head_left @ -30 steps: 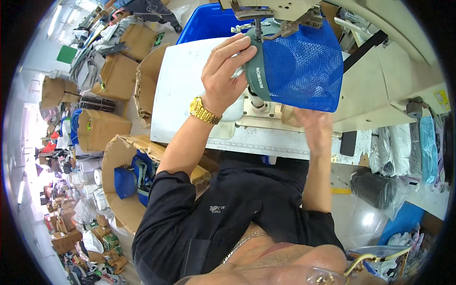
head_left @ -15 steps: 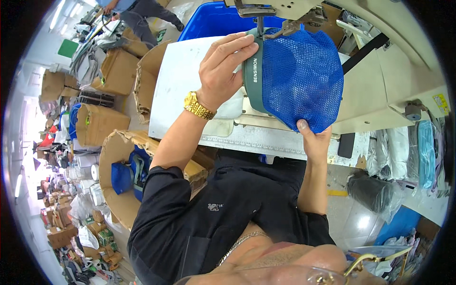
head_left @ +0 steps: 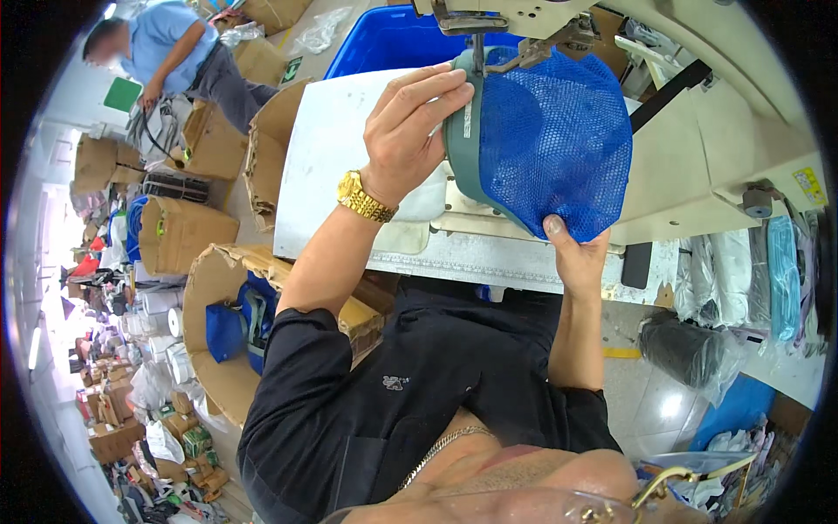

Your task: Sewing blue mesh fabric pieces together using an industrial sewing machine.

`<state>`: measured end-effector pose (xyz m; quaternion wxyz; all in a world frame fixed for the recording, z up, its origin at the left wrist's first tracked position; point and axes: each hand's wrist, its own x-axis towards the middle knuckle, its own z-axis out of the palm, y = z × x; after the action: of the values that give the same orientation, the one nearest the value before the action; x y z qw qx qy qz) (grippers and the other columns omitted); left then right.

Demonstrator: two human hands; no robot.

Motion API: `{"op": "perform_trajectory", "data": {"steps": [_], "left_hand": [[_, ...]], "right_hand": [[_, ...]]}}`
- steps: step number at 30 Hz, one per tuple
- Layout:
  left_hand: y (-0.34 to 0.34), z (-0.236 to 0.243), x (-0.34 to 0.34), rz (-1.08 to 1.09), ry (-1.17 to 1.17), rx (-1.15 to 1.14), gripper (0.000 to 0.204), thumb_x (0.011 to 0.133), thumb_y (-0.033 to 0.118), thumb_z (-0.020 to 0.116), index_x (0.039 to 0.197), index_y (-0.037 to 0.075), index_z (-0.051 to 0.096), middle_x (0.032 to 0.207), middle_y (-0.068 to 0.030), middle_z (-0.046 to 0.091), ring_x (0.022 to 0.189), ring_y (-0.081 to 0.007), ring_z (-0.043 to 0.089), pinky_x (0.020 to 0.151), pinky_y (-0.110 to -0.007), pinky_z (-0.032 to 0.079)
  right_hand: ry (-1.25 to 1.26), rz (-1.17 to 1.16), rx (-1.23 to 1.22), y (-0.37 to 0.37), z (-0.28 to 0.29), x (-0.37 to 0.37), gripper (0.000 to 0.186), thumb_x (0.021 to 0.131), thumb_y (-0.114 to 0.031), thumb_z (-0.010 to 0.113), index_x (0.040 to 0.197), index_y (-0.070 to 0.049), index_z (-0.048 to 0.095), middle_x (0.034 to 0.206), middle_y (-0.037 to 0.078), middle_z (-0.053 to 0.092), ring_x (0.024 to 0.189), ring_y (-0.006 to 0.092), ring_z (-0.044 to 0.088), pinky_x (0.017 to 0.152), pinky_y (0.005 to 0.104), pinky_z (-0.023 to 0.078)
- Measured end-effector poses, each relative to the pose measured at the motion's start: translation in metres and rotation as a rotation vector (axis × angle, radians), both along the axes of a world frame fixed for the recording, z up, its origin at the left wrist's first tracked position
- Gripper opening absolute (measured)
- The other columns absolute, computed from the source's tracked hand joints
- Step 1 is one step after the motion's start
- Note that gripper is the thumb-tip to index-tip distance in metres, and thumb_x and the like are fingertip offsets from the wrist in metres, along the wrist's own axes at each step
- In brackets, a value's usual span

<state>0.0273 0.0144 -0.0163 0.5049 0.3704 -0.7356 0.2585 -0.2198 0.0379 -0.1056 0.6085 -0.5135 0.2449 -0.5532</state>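
A blue mesh piece (head_left: 554, 140) with a grey-green band (head_left: 463, 166) along its left side sits under the needle and presser foot (head_left: 478, 61) of an industrial sewing machine (head_left: 698, 148). My left hand (head_left: 410, 127), a gold watch at its wrist, holds the band with fingers closed together, their tips just left of the needle. My right hand (head_left: 576, 244) grips the lower right edge of the mesh, thumb on top.
A blue bin (head_left: 367, 35) stands behind the white table (head_left: 314, 175). Cardboard boxes (head_left: 188, 231) line the left, one holding blue bags (head_left: 229, 332). A co-worker (head_left: 170, 48) bends over boxes at upper left. Wrapped rolls (head_left: 733, 262) and a black phone-like slab (head_left: 635, 266) are at right.
My right hand has come from beneath the mesh to its lower edge and grips it. The mesh has spread downward. My left hand shifted slightly left. The co-worker has moved further into view.
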Motion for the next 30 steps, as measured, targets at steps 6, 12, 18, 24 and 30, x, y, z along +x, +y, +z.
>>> {"op": "perform_trajectory", "data": {"steps": [6,12,18,24,30], "left_hand": [[0.000,-0.001,0.000,-0.007,0.011,0.001,0.030,0.069,0.000,0.077,0.099,0.005,0.073,0.106,-0.0077,0.070,0.102,-0.0244,0.066,0.084,-0.031,0.056],[-0.001,-0.003,0.002,-0.015,0.010,-0.008,0.031,0.068,-0.001,0.076,0.099,0.004,0.073,0.106,-0.0076,0.070,0.102,-0.0248,0.066,0.084,-0.032,0.056],[-0.001,-0.001,0.000,-0.012,0.005,-0.009,0.031,0.068,0.000,0.076,0.098,0.005,0.073,0.106,-0.0074,0.070,0.101,-0.0247,0.066,0.084,-0.032,0.056],[-0.001,0.000,-0.001,0.011,-0.012,-0.007,0.031,0.068,0.000,0.076,0.098,0.005,0.073,0.105,-0.0068,0.070,0.100,-0.0238,0.066,0.083,-0.031,0.056],[-0.004,0.000,0.001,0.000,-0.011,-0.022,0.031,0.067,-0.001,0.076,0.097,0.004,0.073,0.105,-0.0068,0.069,0.100,-0.0236,0.066,0.083,-0.031,0.056]], "right_hand": [[-0.007,-0.013,-0.012,-0.002,0.006,0.003,0.043,0.082,-0.007,0.075,0.120,-0.002,0.056,0.111,0.005,0.061,0.100,0.0149,0.057,0.092,0.0316,0.044],[-0.005,-0.037,-0.033,-0.002,0.013,0.007,0.043,0.082,-0.008,0.075,0.120,-0.002,0.056,0.111,0.005,0.062,0.100,0.0152,0.058,0.092,0.0317,0.044],[0.012,-0.046,-0.027,-0.009,0.019,0.009,0.043,0.083,-0.009,0.075,0.121,-0.002,0.056,0.113,0.005,0.062,0.101,0.0147,0.058,0.092,0.0316,0.045],[-0.036,-0.053,-0.029,-0.013,0.031,0.014,0.026,0.082,-0.001,0.072,0.106,-0.003,0.062,0.096,0.002,0.066,0.085,0.0095,0.060,0.079,0.0259,0.048],[-0.073,-0.091,-0.027,-0.013,0.043,0.022,0.022,0.083,-0.002,0.072,0.104,-0.003,0.063,0.093,0.002,0.066,0.082,0.0089,0.061,0.076,0.0252,0.049]]}}
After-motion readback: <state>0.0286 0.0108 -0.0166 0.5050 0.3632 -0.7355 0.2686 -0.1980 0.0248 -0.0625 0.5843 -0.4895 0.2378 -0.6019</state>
